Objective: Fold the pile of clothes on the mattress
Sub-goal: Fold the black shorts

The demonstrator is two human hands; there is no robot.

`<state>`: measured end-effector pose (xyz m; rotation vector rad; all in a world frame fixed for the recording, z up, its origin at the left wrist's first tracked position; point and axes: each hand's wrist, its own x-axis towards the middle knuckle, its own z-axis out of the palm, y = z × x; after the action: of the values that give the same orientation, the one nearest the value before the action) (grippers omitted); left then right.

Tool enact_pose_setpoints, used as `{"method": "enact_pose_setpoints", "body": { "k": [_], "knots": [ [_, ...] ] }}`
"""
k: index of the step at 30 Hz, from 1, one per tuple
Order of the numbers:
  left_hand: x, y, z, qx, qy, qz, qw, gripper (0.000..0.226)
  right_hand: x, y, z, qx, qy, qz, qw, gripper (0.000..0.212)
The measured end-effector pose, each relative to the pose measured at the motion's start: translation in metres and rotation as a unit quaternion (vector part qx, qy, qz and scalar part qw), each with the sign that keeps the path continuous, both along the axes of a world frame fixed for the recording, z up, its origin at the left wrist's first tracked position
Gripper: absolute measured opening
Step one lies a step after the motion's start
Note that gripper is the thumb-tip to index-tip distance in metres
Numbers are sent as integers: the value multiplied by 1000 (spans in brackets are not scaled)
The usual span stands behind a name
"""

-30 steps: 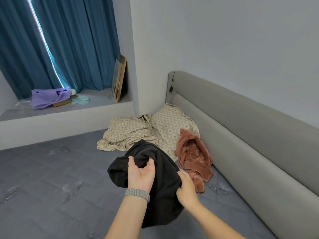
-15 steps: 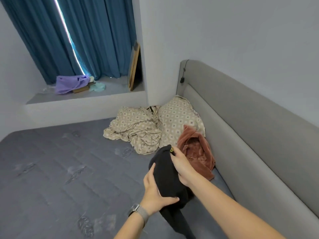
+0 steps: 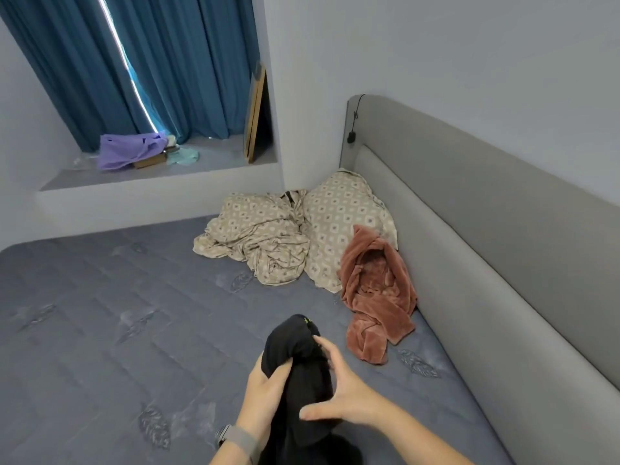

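A big bed fills the room, and its blue-grey quilted mattress is the floor for all the work. Far off to the left of the hands, up on a ledge by the dark blue curtains, lies a crumpled purple cloth. Low and near us, the left hand, with a grey band on its wrist, has its fingers and thumb curled round the left side of a bunched-up black soft cloth garment. The garment is held up between both hands, just above the mattress, and its lower part hangs down out of sight. The right hand is on the garment's right side with fingers spread and only loosely bent, touching it more than squeezing it. Past the hands, farther away, sits a rumpled beige patterned sheet and pillow. To the right of the hands lies a fuzzy reddish-brown garment, against the grey padded headboard. The black garment looks light, floppy and not slippery. It will sag, so I think it is best to find two corners or a seam and shake it flat.
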<state>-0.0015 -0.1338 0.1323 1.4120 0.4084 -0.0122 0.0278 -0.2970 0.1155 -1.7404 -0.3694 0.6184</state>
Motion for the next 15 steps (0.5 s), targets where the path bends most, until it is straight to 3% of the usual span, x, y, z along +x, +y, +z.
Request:
{"method": "enact_pose_setpoints", "body": {
  "k": [6, 11, 15],
  "knots": [
    [2, -17, -72, 40, 36, -46, 997, 17, 9, -5, -83, -59, 18, 48, 997, 128],
    [5, -24, -130, -25, 45, -50, 997, 21, 24, -9, -148, -77, 16, -48, 996, 86],
    [8, -7, -196, 14, 27, -6, 1000, 21, 32, -15, -197, -100, -72, -119, 985, 55]
  ]
}}
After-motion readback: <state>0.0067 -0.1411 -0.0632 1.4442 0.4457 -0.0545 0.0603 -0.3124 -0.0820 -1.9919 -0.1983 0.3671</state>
